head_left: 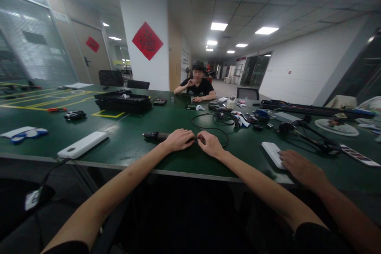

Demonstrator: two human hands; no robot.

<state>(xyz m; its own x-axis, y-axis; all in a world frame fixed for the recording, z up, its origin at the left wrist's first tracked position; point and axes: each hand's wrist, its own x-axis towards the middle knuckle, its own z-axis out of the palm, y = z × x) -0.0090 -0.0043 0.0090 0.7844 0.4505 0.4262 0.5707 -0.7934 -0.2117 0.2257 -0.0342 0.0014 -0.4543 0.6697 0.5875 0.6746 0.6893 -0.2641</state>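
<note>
A dark electric screwdriver lies along the green table, its metal tip pointing left. My left hand is closed over its rear part, palm down, hiding much of the body. Close beside it, my right hand pinches the black cable near the tool's back end. That cable loops away behind my right hand toward a tangle of black cords. Both forearms rest near the table's front edge.
Another person's hand touches a white oblong device at right. A similar white device lies at left. Beyond are a black tray, blue-handled scissors and a fan part. A person sits opposite.
</note>
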